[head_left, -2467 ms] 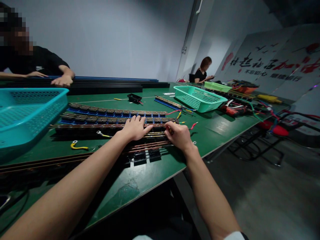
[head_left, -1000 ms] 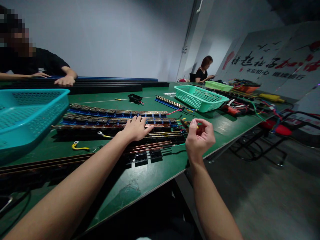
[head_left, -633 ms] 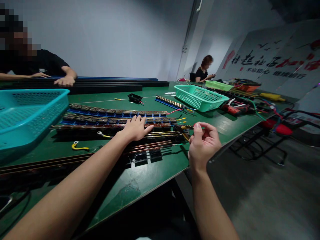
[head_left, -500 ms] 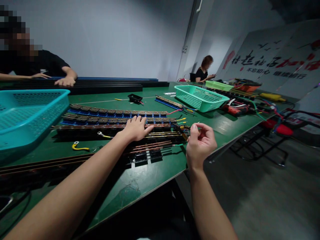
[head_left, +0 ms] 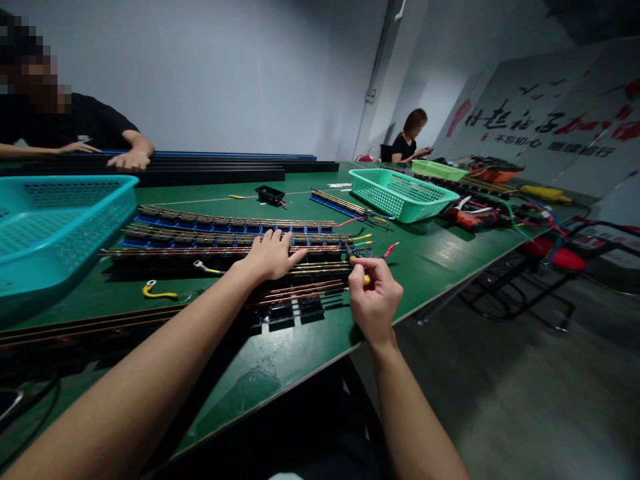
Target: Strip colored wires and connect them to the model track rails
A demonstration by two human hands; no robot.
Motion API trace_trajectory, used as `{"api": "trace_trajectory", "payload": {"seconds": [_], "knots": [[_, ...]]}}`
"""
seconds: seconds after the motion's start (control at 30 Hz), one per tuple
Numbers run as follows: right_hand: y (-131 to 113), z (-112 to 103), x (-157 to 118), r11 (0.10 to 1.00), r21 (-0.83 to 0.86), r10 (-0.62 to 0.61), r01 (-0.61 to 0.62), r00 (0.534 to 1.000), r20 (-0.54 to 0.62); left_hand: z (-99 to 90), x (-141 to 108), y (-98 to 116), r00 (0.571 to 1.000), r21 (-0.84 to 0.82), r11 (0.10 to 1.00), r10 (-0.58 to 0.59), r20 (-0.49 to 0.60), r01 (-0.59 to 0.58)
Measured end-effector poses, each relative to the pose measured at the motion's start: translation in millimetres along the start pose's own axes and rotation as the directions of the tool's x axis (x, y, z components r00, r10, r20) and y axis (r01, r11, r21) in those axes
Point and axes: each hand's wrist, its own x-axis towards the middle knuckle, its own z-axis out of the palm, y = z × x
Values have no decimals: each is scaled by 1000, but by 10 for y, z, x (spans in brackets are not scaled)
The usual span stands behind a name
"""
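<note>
Right across the middle of the frame they run, five rodded strips, long axes left to right, wire ends pointing to the right edge! Counting down: the upper blue-based strip (head_left: 305,227) and the lower blue-based strip (head_left: 325,240), both dipping gently rightward; then the reddish-rod strip (head_left: 165,255), nearly level; the yellowish-rod strip (head_left: 325,268); and nearest the camera, the copper-rod strip (head_left: 320,291), rising to the right, its left part lost under the forearm.

And here's the left hand (head_left: 271,257), palm down, fingers spread wide, gripping nothing, laid over the middle of the bundle! Over to the right hand (head_left: 375,293), just off the strips' right ends: fingers curled, thumb against forefinger, closed on a small yellow piece (head_left: 367,280) that is mostly hidden. A red-tipped wire (head_left: 391,249) pokes out just above it, aimed upper right.

Left of centre on the green bench (head_left: 435,253), one yellow lug wire (head_left: 159,292) lies near the strips. Beyond, a short blue strip (head_left: 337,203) slants down rightward beside a green basket (head_left: 403,197); one black tray (head_left: 270,195) sits left of it. Far left, a big turquoise basket (head_left: 65,230). Two co-workers: one upper left (head_left: 95,127), one upper right (head_left: 404,147)!
</note>
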Motion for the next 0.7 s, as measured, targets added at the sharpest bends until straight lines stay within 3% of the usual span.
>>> {"api": "trace_trajectory", "payload": {"seconds": [0.2, 0.43, 0.7], "knots": [[45, 5, 24, 993, 69, 115, -100, 955, -274, -1, 2, 0, 1000, -4, 1000, 6, -9, -6], [181, 27, 42, 956, 210, 250, -205, 944, -214, -6, -8, 1, 1000, -17, 1000, -9, -2, 9], [118, 20, 52, 879, 395, 359, -269, 917, -175, -8, -4, 5, 1000, -6, 1000, -8, 5, 8]]}}
